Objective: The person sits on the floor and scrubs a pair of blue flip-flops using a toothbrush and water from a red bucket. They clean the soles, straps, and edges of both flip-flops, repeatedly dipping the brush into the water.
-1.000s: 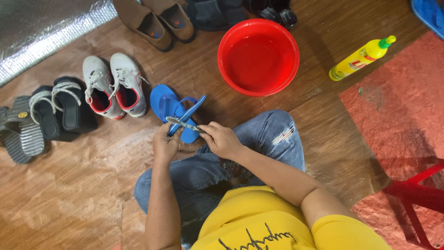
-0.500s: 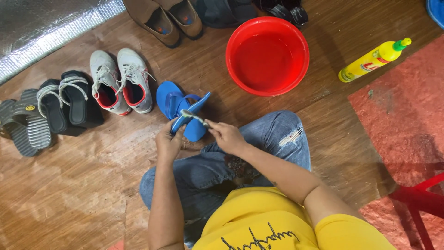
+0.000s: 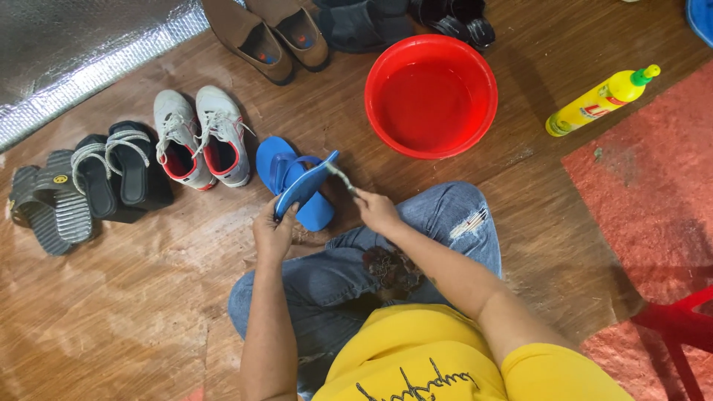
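One light, bendy blue rubber flip-flop (image 3: 303, 187) — my left hand (image 3: 273, 234) clamps its near end; right hand (image 3: 377, 212) pinches a small brush (image 3: 340, 177).

Your right hand (image 3: 376, 210) hides most of that thin tool (image 3: 340, 177); too small to identify. Red stool (image 3: 679, 327) cut off at the edge.

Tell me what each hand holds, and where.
Left hand grips a blue flip-flop by its lower end; right hand holds a small brush by its handle.
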